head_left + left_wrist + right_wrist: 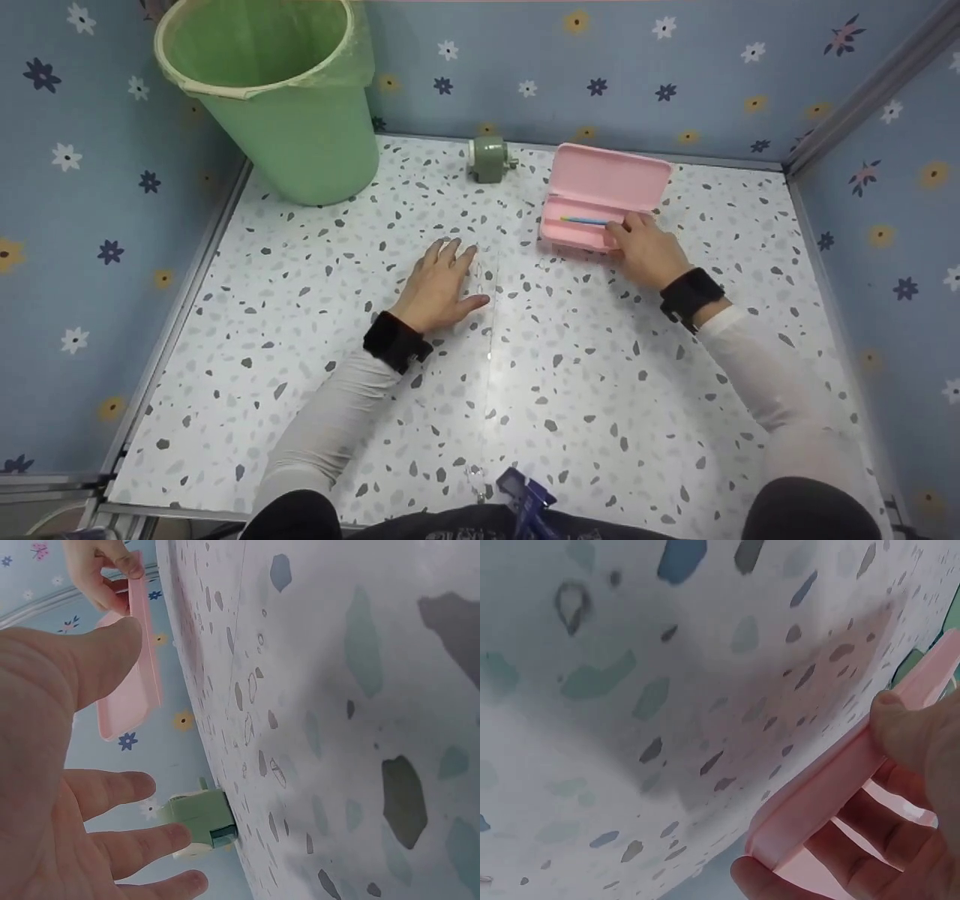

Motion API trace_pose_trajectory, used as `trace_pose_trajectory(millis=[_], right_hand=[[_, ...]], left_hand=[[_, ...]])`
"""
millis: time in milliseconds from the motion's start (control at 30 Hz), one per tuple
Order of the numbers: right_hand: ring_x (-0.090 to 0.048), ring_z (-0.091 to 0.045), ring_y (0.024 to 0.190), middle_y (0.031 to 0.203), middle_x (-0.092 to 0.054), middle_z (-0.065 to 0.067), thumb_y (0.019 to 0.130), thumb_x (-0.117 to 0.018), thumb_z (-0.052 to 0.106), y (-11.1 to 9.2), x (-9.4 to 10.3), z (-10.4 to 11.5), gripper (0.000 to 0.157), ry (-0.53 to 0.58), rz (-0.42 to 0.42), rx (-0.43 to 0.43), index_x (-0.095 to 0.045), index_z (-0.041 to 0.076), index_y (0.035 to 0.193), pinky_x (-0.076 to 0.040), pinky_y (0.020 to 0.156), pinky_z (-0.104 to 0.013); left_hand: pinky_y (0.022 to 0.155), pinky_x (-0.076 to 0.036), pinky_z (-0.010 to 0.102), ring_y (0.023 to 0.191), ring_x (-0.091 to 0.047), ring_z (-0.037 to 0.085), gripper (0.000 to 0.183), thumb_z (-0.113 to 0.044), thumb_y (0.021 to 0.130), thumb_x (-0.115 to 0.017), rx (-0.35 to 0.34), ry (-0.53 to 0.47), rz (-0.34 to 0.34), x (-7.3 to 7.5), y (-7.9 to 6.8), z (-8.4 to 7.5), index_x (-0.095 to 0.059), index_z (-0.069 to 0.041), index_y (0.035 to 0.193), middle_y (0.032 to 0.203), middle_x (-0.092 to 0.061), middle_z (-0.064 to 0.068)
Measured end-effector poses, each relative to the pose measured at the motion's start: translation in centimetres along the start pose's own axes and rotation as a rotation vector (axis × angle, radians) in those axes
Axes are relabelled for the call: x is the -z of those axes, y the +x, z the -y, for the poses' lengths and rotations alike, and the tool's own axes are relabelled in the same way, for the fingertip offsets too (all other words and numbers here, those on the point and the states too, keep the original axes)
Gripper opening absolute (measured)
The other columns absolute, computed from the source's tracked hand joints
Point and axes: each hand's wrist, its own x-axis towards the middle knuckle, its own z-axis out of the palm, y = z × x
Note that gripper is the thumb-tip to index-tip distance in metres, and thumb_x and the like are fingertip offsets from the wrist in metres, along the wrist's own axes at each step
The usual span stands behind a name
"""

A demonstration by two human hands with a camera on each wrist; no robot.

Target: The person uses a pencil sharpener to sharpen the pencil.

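An open pink pencil case (611, 178) stands at the back right, its lid raised towards the wall. My right hand (646, 251) grips its front right edge. In the right wrist view the thumb presses the outer side of the pink case (821, 799) and the fingers curl round the other side. Inside lies a blue pencil (585, 220) with a yellow-green end; its right end is hidden by my fingers. Palm down, my left hand (435, 289) is spread at the table's middle, holding nothing. A green device with a small side crank, like a pencil sharpener (489, 159), stands by the back wall.
A tall green bin (300, 142) takes up the back left corner. Blue flowered panels (525, 60) enclose the speckled white table (570, 390) at the back and both sides. A dark blue strap (529, 499) hangs over the front edge.
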Motion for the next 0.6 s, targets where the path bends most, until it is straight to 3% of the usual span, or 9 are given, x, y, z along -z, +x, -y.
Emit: trace_pose_trajectory(millis=[100,333,600], right_hand=[[-0.057,-0.039,0.105,0.118,-0.058,-0.021,0.11,-0.067,0.016,-1.2,-0.3,0.7,0.037,0.014,0.008,0.036,-0.061,0.005,0.146,-0.059,0.075,-0.059],[-0.055,-0.035,0.105,0.113,-0.053,-0.014,0.111,-0.066,0.022,-3.9,-1.3,2.6,0.03,0.039,0.058,0.086,-0.061,0.008,0.137,-0.057,0.068,-0.053],[-0.056,-0.034,0.104,0.11,-0.053,-0.012,0.108,-0.072,0.023,-6.5,-2.4,4.5,0.029,0.05,0.078,0.14,-0.061,0.009,0.131,-0.058,0.067,-0.051]], left_hand=[[0.134,-0.035,0.07,0.169,-0.03,0.053,0.095,-0.059,0.102,-0.073,-0.009,-0.012,-0.008,0.1,0.0,0.0,-0.038,-0.007,0.174,0.179,-0.036,0.029],[0.134,-0.035,0.069,0.169,-0.032,0.052,0.094,-0.059,0.104,-0.072,-0.008,-0.031,-0.008,-0.3,-0.4,0.1,-0.037,-0.006,0.174,0.18,-0.035,0.028],[0.132,-0.043,0.062,0.161,-0.046,0.048,0.087,-0.054,0.104,-0.075,-0.091,-0.095,-0.042,-0.7,-1.1,-0.7,-0.045,-0.005,0.17,0.173,-0.048,0.027]])
